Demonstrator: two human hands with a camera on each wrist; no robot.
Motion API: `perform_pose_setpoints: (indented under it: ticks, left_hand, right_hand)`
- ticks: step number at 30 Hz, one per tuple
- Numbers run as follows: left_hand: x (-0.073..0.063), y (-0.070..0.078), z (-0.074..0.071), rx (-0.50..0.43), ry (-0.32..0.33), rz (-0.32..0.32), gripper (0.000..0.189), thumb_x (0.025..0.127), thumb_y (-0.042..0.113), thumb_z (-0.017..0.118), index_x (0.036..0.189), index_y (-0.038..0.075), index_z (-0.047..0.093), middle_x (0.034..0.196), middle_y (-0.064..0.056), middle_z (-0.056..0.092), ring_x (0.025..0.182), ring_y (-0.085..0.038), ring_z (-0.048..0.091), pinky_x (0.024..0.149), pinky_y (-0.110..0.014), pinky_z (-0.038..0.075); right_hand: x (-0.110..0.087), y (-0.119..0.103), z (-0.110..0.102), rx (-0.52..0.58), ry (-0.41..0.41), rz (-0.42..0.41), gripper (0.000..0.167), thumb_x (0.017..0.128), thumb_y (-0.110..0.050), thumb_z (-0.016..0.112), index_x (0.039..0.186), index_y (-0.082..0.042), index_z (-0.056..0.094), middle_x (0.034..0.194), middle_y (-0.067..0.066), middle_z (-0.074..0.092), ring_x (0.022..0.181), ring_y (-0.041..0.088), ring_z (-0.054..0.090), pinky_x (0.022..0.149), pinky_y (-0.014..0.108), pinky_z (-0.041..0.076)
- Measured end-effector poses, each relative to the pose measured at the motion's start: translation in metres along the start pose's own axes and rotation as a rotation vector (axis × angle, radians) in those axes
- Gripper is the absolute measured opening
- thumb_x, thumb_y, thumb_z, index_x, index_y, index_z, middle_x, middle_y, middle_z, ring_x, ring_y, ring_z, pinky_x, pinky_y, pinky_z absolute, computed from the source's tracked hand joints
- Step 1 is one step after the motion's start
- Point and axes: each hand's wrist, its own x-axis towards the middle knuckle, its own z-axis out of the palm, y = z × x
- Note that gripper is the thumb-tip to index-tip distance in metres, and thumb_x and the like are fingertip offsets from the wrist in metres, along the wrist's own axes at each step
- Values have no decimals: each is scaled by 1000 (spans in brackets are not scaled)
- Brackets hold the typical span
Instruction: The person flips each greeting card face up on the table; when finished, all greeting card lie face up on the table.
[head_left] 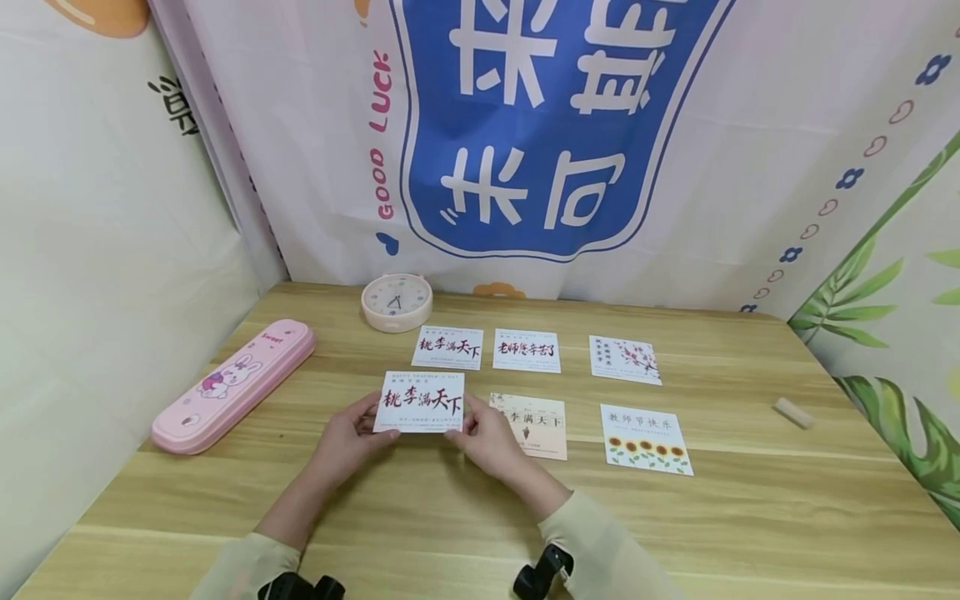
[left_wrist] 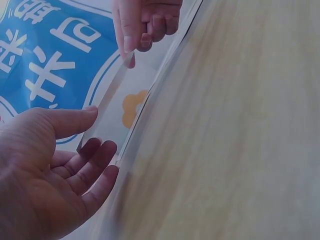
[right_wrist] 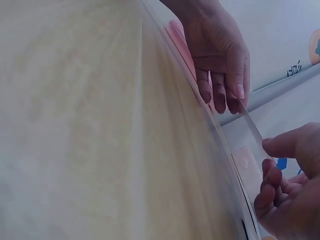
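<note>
Both hands hold up a white greeting card point(head_left: 420, 402) with red brush lettering, in front of the body at left of centre. My left hand point(head_left: 347, 433) pinches its left edge, thumb in front and fingers behind. At the opposite edge my right hand point(head_left: 491, 442) pinches the lower corner the same way. Both wrist views show the card nearly edge-on, stretched between the two thumbs. Behind the right hand lies a beige card point(head_left: 543, 425), partly covered by it. A matching red-lettered card point(head_left: 447, 347) lies just beyond the held one.
Further cards lie flat: another red-lettered one point(head_left: 527, 352), a blossom card point(head_left: 626, 360) and a sunflower card point(head_left: 647, 440). A pink pencil case point(head_left: 234, 386) is at left, a round clock point(head_left: 397, 302) at the back, an eraser-like block point(head_left: 793, 412) at right. Printed cloth hangs behind the table.
</note>
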Motion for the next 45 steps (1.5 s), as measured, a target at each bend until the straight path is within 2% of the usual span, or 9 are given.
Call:
perform_pose_setpoints:
  ticks: [3, 7, 11, 15, 22, 25, 28, 36, 45]
  left_hand:
    - [0, -1, -1, 1, -8, 25, 61, 70, 1, 68, 122, -10, 39, 97, -17, 57, 81, -22, 55, 68, -23, 46]
    - [0, -2, -2, 4, -17, 35, 60, 71, 2, 69, 122, -10, 40, 97, -16, 57, 80, -21, 55, 68, -24, 46]
    - [0, -2, -4, 12, -25, 34, 60, 71, 3, 69, 122, -9, 40, 96, -15, 57, 79, -21, 54, 68, -25, 46]
    - [0, -5, -6, 43, -36, 44, 60, 72, 8, 69, 122, -8, 41, 103, -17, 52, 88, -26, 52, 77, -34, 43]
    - [0, -8, -11, 74, -73, 92, 60, 70, 10, 70, 121, -7, 44, 129, -26, 31, 120, -38, 24, 97, -50, 16]
    - [1, -10, -12, 131, -82, 103, 61, 68, 11, 71, 120, -7, 45, 132, -28, 25, 123, -41, 11, 97, -53, 5]
    - [3, -12, -12, 201, -85, 103, 61, 68, 13, 72, 120, -5, 46, 132, -29, 24, 123, -43, 8, 95, -56, -1]
    - [4, -14, -7, 418, -80, 82, 63, 68, 23, 72, 121, 0, 47, 131, -27, 28, 122, -43, 13, 92, -59, -4]
    - [5, -16, -1, 521, -48, 75, 57, 68, 27, 71, 118, 6, 52, 132, -24, 29, 121, -42, 15, 91, -60, -2]
  right_hand:
    - [-1, -1, 0, -24, 20, -41, 60, 72, -7, 67, 124, 5, 40, 69, 1, 50, 59, 11, 48, 52, 21, 43]
    - [-3, -1, 1, -75, 75, -64, 56, 71, -14, 69, 120, -1, 47, 91, 7, 50, 81, 19, 50, 71, 30, 44]
    - [-5, -2, 1, -124, 108, -40, 62, 70, -23, 70, 121, 2, 46, 117, 18, 41, 107, 30, 40, 89, 41, 33]
    - [-6, 0, 1, -173, 120, -35, 65, 69, -27, 71, 119, 6, 46, 130, 22, 29, 119, 35, 27, 96, 46, 23]
    - [-8, 5, 7, -268, 145, -56, 62, 67, -29, 71, 115, 3, 51, 133, 22, 27, 120, 37, 23, 96, 51, 16]
    - [-8, 6, 8, -314, 150, -53, 60, 67, -31, 71, 114, 2, 52, 133, 21, 28, 120, 37, 24, 96, 53, 13]
    - [-9, 7, 10, -319, 142, -37, 61, 67, -32, 71, 114, 3, 52, 134, 19, 27, 120, 35, 25, 97, 52, 13]
    - [-9, 12, 10, -238, 96, 21, 62, 69, -26, 70, 116, 8, 47, 133, 25, 23, 123, 37, 15, 98, 48, 14]
    - [-9, 15, 10, -229, 108, 16, 56, 69, -17, 69, 112, 13, 48, 132, 26, 26, 123, 37, 18, 99, 44, 15]
